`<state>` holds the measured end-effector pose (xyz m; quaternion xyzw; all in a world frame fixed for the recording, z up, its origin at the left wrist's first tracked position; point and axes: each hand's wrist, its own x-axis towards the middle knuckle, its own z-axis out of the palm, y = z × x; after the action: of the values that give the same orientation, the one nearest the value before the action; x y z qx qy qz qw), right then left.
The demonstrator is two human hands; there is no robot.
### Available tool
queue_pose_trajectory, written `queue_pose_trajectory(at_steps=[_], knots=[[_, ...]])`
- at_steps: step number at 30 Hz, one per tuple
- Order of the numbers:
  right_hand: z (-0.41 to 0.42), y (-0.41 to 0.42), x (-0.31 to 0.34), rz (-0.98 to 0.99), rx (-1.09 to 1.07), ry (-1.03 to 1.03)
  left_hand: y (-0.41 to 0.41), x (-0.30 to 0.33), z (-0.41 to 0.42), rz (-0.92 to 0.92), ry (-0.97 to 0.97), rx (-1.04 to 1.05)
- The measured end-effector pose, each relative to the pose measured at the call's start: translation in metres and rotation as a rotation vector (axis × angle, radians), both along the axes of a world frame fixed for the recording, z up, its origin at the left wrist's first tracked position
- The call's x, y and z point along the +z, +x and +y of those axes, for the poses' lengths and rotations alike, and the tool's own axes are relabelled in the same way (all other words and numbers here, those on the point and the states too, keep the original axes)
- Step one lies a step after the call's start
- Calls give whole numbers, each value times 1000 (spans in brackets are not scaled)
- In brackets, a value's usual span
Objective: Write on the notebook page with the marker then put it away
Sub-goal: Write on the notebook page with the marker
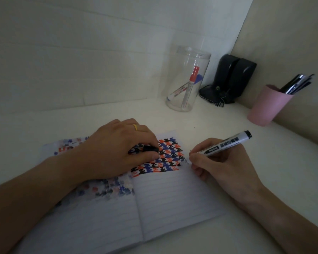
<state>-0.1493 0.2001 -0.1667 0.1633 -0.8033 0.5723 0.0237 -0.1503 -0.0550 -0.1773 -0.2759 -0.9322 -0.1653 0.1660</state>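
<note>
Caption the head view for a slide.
Right hand writes with black marker on notebook; left hand holds its cap.

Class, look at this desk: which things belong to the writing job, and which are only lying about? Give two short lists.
Part of the job:
- notebook, open
- marker in the right hand
- black cap in the left hand
- clear jar holding other markers, likely where it goes back

Lying about:
- pink cup of pens
- black object in the corner
</note>
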Motion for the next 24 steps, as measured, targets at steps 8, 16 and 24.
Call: queue_pose_trajectory(at_steps=[8,16,24], knots=[[0,-2,-1,6,-36,9,1,0,1,1,1,1],[1,-1,-1,-9,-16,4,1,1,0,-12,3,-4],[1,-3,-2,-1,-38,1,2,2,0,-10,-6,-1]])
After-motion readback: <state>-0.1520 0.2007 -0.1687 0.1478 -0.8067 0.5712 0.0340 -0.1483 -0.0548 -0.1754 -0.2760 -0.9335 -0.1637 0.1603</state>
